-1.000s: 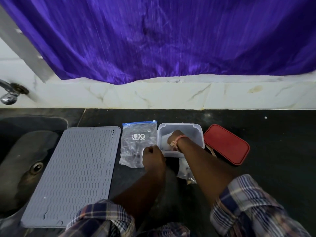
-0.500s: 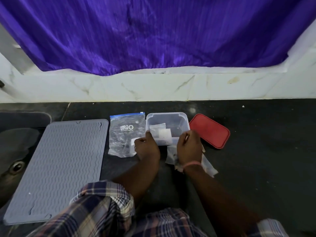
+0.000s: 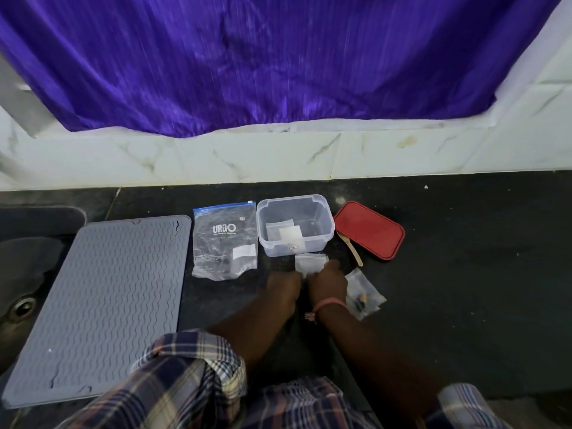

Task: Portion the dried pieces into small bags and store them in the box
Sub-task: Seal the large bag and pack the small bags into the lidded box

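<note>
A clear plastic box (image 3: 322,239) stands open on the dark counter, with small filled bags (image 3: 284,232) lying inside. Just in front of the box, my left hand (image 3: 283,287) and my right hand (image 3: 328,281) both pinch a small clear bag (image 3: 309,263). To the right of my right hand lie more small bags (image 3: 363,297), one holding dark and orange dried pieces. A large zip bag marked URGO (image 3: 224,243) lies flat to the left of the box. The red lid (image 3: 370,230) rests to the right, with a wooden spoon (image 3: 351,247) beside it.
A grey ribbed silicone mat (image 3: 105,305) covers the counter at the left, partly over a steel sink (image 3: 21,292). A white marble ledge (image 3: 278,156) and a purple curtain (image 3: 263,57) stand behind. Checked sleeves fill the bottom edge.
My right hand left the box, and both hands drew back from its front rim and now hold a small bag in front of it. The camera shifted right, so the tap is out of view.
</note>
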{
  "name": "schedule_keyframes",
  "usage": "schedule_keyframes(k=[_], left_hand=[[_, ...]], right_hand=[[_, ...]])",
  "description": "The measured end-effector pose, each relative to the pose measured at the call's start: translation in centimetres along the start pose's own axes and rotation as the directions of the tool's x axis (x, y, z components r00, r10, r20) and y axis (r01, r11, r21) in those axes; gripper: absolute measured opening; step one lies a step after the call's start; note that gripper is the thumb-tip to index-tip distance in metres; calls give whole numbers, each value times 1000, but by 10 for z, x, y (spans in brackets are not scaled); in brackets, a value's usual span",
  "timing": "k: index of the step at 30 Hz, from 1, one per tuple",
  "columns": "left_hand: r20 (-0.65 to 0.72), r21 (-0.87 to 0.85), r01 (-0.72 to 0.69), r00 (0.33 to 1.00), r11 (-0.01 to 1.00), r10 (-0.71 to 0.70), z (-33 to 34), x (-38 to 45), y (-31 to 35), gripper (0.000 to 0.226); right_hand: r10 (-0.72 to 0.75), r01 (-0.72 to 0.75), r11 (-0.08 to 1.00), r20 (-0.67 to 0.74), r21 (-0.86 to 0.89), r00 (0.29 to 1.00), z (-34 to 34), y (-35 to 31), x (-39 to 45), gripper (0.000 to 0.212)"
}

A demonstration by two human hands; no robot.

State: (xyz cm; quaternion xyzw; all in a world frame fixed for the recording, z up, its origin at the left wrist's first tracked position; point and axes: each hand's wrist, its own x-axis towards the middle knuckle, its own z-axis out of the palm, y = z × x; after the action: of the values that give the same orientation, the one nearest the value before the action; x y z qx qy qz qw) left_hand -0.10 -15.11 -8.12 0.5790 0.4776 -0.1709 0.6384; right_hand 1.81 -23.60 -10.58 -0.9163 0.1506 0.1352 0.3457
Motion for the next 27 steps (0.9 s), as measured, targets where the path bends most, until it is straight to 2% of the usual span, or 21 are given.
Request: schedule_keyframes(k=[3, 5, 8, 10, 11, 13, 16, 19, 23, 25, 27], left_hand=[[37, 111, -4, 999, 994, 0, 2, -5, 0, 18], [38, 129, -18, 999, 991, 13, 2, -8, 2, 25], [123, 30, -70, 990, 997, 66, 2, -16, 5, 30], [192, -96, -98, 975, 991, 115, 4, -23, 4, 24], [224, -163, -114, 963, 980, 149, 5, -23, 2, 23], [216, -252, -168, 950, 953, 225, 2, -23, -4, 30], [-50, -217, -294, 956, 931, 290, -7, -9, -4, 57], [-270, -128, -292, 930, 948, 250, -21, -3, 9, 85], [-384, -128, -289, 896, 949, 221, -35, 3, 30, 67], [-350, -132, -286, 909, 949, 225, -38, 11, 36, 66], [-309, -93, -304, 914, 948, 263, -41, 13, 43, 58]], right_hand=[[133, -133, 989, -4, 72, 991, -3, -1, 1, 48], [221, -225, 952, 44, 207, 974, -12, -2, 1, 47], [287, -342, 766, 187, 544, 940, -31, -7, 4, 29], [302, -391, 696, 249, 602, 920, -39, -11, 4, 24], [307, -387, 677, 238, 626, 922, -41, -12, 4, 26], [289, -292, 690, 118, 662, 950, -44, -19, 0, 28], [183, -64, 660, -78, 748, 980, -53, -34, -12, 26], [37, 30, 712, -80, 701, 996, -55, -54, 2, 22], [-78, 26, 814, 65, 580, 995, -48, -86, 43, 10], [-139, 78, 950, 188, 303, 972, -46, -103, 63, 23], [-154, 150, 988, 248, 35, 956, -41, -117, 75, 35]])
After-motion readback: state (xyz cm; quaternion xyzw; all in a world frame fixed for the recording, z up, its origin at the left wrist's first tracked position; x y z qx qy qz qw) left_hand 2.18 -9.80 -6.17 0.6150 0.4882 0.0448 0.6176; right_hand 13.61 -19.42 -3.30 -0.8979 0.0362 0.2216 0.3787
